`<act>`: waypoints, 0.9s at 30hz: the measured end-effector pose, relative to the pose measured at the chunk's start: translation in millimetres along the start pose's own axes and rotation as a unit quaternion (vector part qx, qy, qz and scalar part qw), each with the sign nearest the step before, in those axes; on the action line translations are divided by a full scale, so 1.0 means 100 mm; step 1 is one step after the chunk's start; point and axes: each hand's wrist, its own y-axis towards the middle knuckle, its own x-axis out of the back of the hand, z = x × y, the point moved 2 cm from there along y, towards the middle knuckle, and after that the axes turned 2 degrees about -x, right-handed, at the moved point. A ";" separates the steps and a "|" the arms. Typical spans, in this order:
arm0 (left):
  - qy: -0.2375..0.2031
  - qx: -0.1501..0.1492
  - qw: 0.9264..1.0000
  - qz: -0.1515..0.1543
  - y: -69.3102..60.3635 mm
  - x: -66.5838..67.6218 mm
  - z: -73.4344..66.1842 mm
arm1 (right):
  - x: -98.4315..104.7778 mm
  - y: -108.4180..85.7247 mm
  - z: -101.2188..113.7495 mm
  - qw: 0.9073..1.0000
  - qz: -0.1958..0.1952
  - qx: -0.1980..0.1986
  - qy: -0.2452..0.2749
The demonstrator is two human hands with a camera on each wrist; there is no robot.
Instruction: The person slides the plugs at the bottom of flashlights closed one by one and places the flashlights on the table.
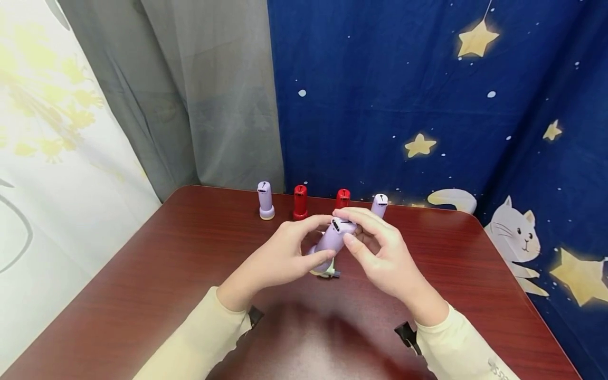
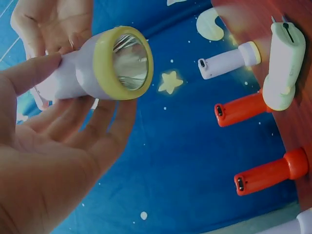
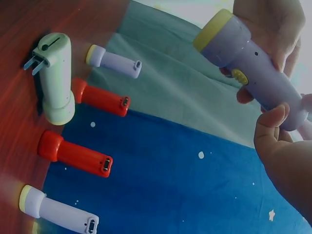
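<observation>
A lavender flashlight with a yellow rim is held tilted above the table between both hands. In the left wrist view its clear lens faces the camera; the right wrist view shows a yellow switch on its side. My left hand grips the barrel, thumb on one side and fingers on the other. At the tail end, my right hand pinches it with thumb and fingers. Just beyond lies a pale green flashlight on its side, metal plug prongs folded out; the head view mostly hides it.
Along the table's far edge, flashlights stand on their heads: a lavender one, a red one, another red one and a lavender one. The brown table meets grey and blue curtains behind.
</observation>
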 end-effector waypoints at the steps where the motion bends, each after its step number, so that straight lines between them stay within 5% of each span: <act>1: 0.007 0.001 1.000 -0.004 0.00 -0.01 0.00 | 0.00 0.00 0.00 1.000 0.000 -0.001 -0.005; 12: 0.118 0.014 0.991 -0.065 0.02 -0.11 -0.08 | 0.02 0.00 0.01 0.994 -0.050 -0.050 -0.084; 27: 0.142 0.015 0.987 -0.071 0.03 -0.18 -0.06 | 0.07 0.00 0.01 0.985 -0.041 -0.006 -0.165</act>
